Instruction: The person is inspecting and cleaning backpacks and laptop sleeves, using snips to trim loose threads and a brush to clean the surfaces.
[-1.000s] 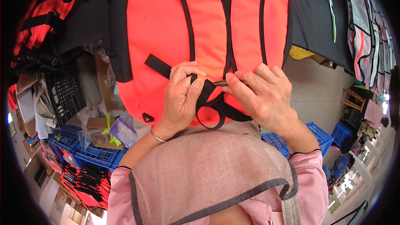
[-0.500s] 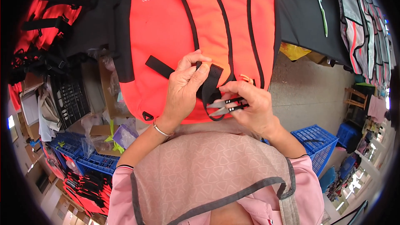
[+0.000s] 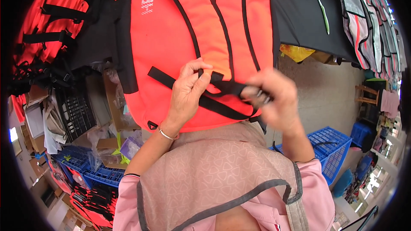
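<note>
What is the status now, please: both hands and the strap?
Left hand pinches black strap on orange vest. Right hand blurred, closed at strap's end. Nothing between hands.

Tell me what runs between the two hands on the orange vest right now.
In the head view, a black strap spans from the left hand to the right hand, lying across the orange vest.

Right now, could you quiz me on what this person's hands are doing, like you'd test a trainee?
1. True or false: the left hand pinches the black strap against the orange bag.
2. Which hand looks motion-blurred? A) left B) right
3. What colour is the crate by the right hand's forearm?

Key: 1 true; 2 B; 3 blue.
</note>
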